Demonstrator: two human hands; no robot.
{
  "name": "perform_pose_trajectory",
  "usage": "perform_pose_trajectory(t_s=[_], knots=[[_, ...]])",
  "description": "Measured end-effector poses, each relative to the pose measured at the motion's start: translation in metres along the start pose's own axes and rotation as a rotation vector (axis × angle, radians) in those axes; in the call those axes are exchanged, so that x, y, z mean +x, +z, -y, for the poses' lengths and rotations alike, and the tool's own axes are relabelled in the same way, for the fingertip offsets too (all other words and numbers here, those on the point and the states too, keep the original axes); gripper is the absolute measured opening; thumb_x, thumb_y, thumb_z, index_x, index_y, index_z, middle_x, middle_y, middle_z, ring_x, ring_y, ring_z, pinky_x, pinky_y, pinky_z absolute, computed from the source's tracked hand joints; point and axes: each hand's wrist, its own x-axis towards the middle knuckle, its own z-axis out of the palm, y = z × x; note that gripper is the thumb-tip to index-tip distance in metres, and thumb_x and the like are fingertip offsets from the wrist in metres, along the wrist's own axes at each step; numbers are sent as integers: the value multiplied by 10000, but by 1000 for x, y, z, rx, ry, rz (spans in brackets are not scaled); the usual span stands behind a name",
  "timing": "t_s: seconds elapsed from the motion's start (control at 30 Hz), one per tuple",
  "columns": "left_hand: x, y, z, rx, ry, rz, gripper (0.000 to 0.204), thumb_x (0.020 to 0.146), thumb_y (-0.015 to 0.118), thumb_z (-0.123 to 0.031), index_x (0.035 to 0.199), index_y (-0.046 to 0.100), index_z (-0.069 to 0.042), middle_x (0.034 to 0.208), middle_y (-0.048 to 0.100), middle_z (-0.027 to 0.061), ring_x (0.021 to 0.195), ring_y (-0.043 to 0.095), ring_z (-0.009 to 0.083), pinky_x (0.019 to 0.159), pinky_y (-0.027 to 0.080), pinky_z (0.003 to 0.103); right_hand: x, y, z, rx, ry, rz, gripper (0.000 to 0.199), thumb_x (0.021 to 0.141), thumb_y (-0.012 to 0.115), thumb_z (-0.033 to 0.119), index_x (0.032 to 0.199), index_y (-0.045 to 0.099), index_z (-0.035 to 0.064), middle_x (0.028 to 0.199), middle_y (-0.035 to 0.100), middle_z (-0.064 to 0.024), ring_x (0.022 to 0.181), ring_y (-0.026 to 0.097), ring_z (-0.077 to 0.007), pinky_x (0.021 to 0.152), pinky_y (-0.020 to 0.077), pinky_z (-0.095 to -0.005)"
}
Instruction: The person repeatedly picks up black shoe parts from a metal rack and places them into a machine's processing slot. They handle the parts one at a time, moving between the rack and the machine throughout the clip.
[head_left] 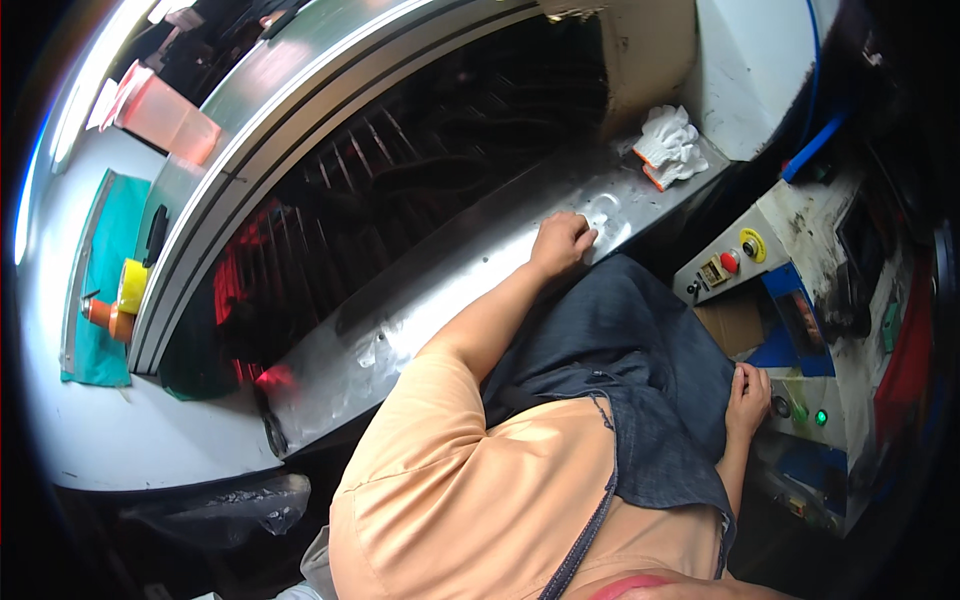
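My left hand rests on a long, shiny metal ledge. Its fingers are curled in, with the thumb beside them, and nothing shows in it. At the right, my right hand lies beside the edge of a grey control cabinet, near a lit green button. Its fingers are slightly bent and apart and hold nothing I can see. A dark blue apron covers my front between the two arms.
Crumpled white gloves with orange cuffs lie on the ledge's far end. Behind the ledge is a dark machine window. A red button sits on the cabinet's panel. Yellow tape and a pink plastic cup stand at the left.
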Motion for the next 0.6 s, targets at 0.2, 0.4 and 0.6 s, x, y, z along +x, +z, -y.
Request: perform_pose_trajectory(t_s=[0.2, 0.4, 0.6], knots=[[-16, -107, 52, -272, -317, -626, 312, 905, 707, -304, 1025, 689, -17, 877, 703, 107, 821, 642, 192, 764, 504, 336, -7, -5, -6, -69, 66, 28, 154, 957, 595, 188, 974, 695, 71, 867, 620, -105, 791, 596, -298, 729, 460, -418], [-54, -282, 188, 368, -545, -1197, 460, 804, 792, -245, 1069, 599, 78, 1032, 652, 190, 947, 636, 311, 869, 496, 433, 0, 2, -8, -142, 64, 63, 147, 958, 597, 179, 971, 695, 70, 839, 600, -94, 758, 581, -275, 717, 452, -412], [-46, -368, 286, 211, -828, -1089, 575, 858, 726, -348, 1236, 586, 62, 1229, 640, 187, 1071, 640, 306, 932, 511, 408, 9, 3, 0, -181, 131, 83, 141, 941, 603, 169, 924, 673, 47, 833, 586, -113, 791, 571, -310, 731, 448, -427]])
